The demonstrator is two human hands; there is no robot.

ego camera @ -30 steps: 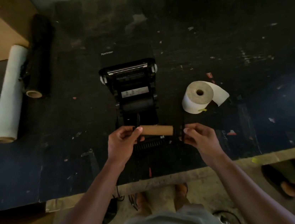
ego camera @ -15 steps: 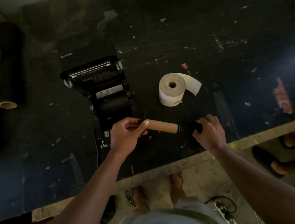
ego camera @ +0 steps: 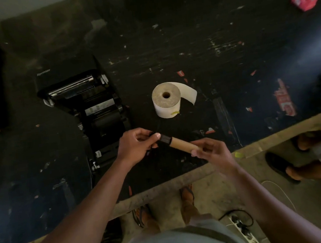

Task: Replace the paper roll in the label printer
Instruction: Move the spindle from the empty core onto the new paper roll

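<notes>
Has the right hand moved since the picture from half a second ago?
Yes. The right hand, then at the table's front edge away from the cardboard core, now grips the core's right end.

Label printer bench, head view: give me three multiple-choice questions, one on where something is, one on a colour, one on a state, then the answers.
1. Where does the new paper roll stand?
A. on the table, right of the label printer
B. inside the printer
C. on the floor

2. What colour is the empty core held between the hands?
A. white
B. brown
C. red

3. What is the state of the printer's lid?
A. shut
B. open
C. removed and lying on the floor

Answers:
1. A, it stands on end on the dark tabletop, apart from the printer.
2. B, brown cardboard shows between the left hand and right hand.
3. B, the lid is swung back and the inside shows.
</notes>
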